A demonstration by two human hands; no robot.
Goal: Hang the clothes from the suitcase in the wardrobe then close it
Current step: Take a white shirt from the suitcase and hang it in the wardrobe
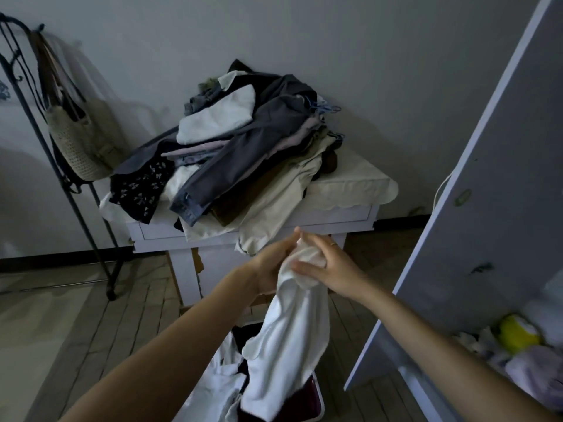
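Both my hands hold a white garment [289, 345] at its top, in the middle of the view. My left hand [271, 263] grips it from the left and my right hand [329, 266], with a ring on one finger, grips it from the right. The cloth hangs down over the open suitcase [313, 400] at the bottom, where more white and dark clothes lie. The wardrobe's open door [487, 193] stands at the right, with its interior partly seen at the far right edge.
A white table [350, 214] behind my hands carries a big pile of clothes [243, 147] with several hangers. A dark metal coat stand [61, 178] with a woven bag [82, 141] is at the left. A yellow object [518, 333] and soft items lie inside the wardrobe's bottom.
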